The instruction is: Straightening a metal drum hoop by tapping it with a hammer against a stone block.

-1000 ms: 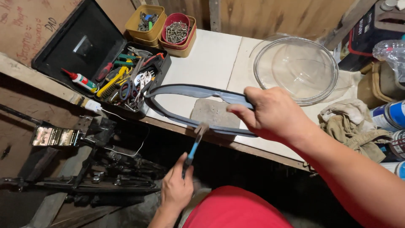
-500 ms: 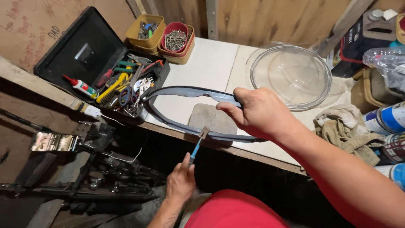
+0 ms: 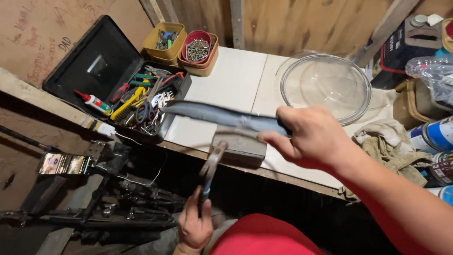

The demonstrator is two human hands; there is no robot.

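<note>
My right hand (image 3: 311,137) grips a dark grey rubber band-like loop (image 3: 217,114), lifted off the white bench top (image 3: 231,80) and blurred with motion. My left hand (image 3: 193,226), low in front of the bench, holds a small brush with a blue handle (image 3: 210,172), its head raised near the front edge. A flat grey stone block (image 3: 240,146) lies on the bench edge just under the loop.
An open black toolbox (image 3: 118,85) with several hand tools sits at the left. Yellow (image 3: 164,40) and red (image 3: 198,45) tubs hold small parts and screws. A clear glass bowl (image 3: 325,85), a rag (image 3: 391,141) and spray cans (image 3: 434,134) stand right.
My right hand has lifted the loop off the bench and swung it toward me. My left hand has raised the brush higher, closer to the bench edge.
</note>
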